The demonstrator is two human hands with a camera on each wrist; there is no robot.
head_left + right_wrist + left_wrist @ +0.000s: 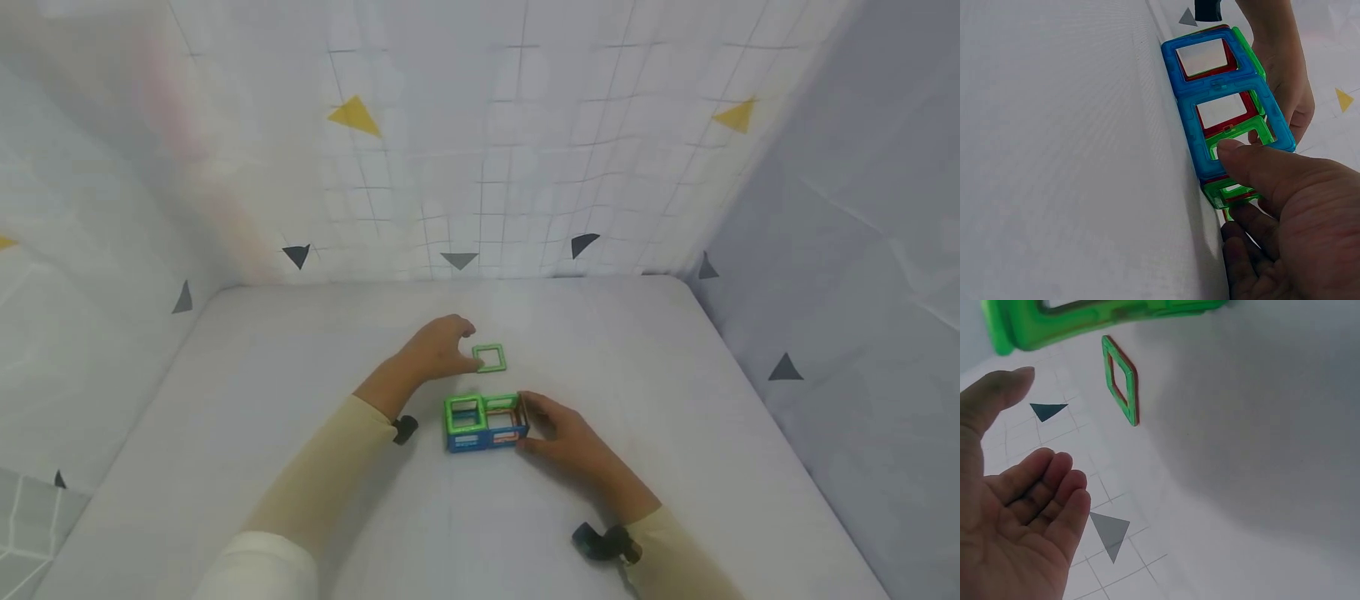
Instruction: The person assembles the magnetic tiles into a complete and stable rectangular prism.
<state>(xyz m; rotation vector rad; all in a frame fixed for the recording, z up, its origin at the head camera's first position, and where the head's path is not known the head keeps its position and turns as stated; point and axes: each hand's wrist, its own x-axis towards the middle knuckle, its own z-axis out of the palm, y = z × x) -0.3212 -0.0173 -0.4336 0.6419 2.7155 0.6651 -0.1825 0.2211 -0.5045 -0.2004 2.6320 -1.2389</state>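
A box-like structure of magnetic tiles [483, 429], with blue frames along the near side and green on top, stands on the table. My right hand [570, 442] holds its right end; in the right wrist view the thumb lies on a blue frame [1192, 134] and the fingers curl behind the end. Just beyond the structure a single green square magnetic tile [503, 357] lies flat. My left hand [435, 350] reaches to that tile, thumb tip at its left edge and the fingers apart from it. The left wrist view shows the palm [1022, 550] holding nothing.
The white tabletop [360, 317] runs back to a white gridded sheet [450, 200] with yellow and dark triangles. Grey-white sheets [840, 250] rise along the sides. A dark band with a small device [603, 543] sits at the right wrist.
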